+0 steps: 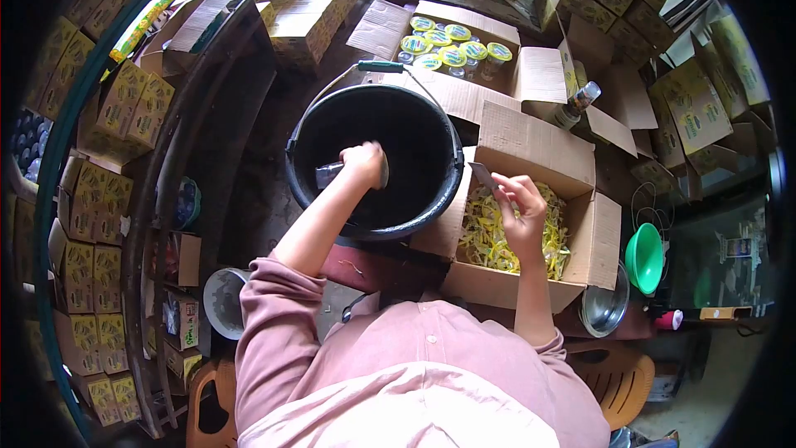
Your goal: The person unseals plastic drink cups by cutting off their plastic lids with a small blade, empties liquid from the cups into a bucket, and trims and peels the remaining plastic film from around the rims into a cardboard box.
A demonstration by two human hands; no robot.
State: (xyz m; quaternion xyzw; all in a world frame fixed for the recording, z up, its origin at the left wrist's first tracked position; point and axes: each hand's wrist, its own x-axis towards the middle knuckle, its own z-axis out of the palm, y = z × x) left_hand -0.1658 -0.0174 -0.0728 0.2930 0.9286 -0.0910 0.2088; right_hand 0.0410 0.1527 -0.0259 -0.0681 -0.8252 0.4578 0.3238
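Inside the mouth of a large black bucket (414,141), my left hand (363,163) is closed round a dark, shiny cylindrical object (329,174), perhaps a cup or bottle; its far end is hidden by the hand. My right hand (521,203) pinches a flat dark blade (482,174) above an open cardboard box (464,280). Yellow and green label strips (531,241) fill that box. The bucket's handle with a green grip (381,67) rests at the back rim.
Behind the bucket, an open carton (535,75) holds several yellow-lidded cups (453,56). A bottle (578,105) stands right of it. A green bowl (644,258) and metal bowl (604,307) lie at right, a grey bucket (224,303) at left. Stacked printed cartons (98,216) line the left side.
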